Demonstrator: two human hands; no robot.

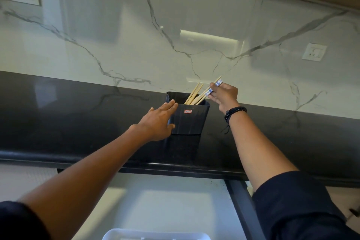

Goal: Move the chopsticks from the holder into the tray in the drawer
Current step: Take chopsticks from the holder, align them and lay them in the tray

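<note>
Fingers [211, 91] of the right hand [226, 96] are pinching the chopsticks' [202, 94] blue-patterned tops, shafts slanting down-left into the black holder [190, 121]; left hand [158, 121], fingers spread flat, is steadying it.

Both arms outstretched (right grip [224, 95] pinched, left grip [158, 121] flat)

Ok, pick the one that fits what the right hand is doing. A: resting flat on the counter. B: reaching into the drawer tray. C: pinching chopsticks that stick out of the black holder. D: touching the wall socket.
C: the right hand pinches the chopsticks near their blue-patterned tops, their lower ends in the black holder.
</note>
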